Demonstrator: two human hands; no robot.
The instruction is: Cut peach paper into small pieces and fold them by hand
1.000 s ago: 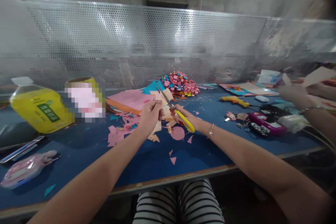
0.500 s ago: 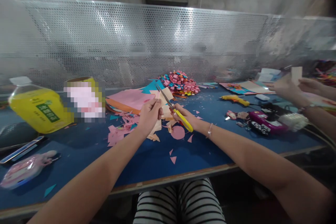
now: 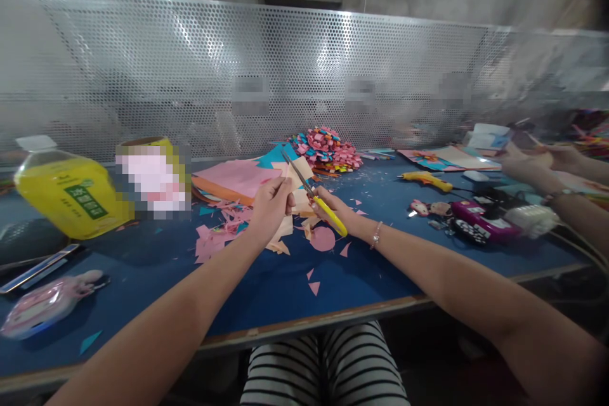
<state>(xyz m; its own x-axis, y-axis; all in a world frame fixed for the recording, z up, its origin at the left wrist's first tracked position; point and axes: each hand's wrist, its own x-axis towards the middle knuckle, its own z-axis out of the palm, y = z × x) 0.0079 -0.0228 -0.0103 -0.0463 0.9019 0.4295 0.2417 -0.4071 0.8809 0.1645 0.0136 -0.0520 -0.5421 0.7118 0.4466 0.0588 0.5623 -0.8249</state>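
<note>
My right hand (image 3: pixel 333 208) grips yellow-handled scissors (image 3: pixel 314 195), their blades pointing up and to the left. My left hand (image 3: pixel 269 208) is closed in a pinch on a small piece of pale orange paper (image 3: pixel 291 200) right at the blades. Both hands hover over a heap of pink and orange paper scraps (image 3: pixel 223 236) on the blue table (image 3: pixel 266 292). A pink paper circle (image 3: pixel 322 239) lies just below my right hand.
A yellow drink bottle (image 3: pixel 66 193), a phone (image 3: pixel 38 266) and a pink pouch (image 3: pixel 42 307) lie at the left. Stacked paper sheets (image 3: pixel 235 179) and a pile of folded coloured pieces (image 3: pixel 326 149) sit behind. A glue gun (image 3: pixel 425 181) lies right. Another person's hands (image 3: pixel 533 165) work at far right. Perforated metal screen (image 3: pixel 304 76) behind.
My hands and the scissors have stayed almost still. The other person's hands at the right have lowered and the pale paper they held up is no longer visible.
</note>
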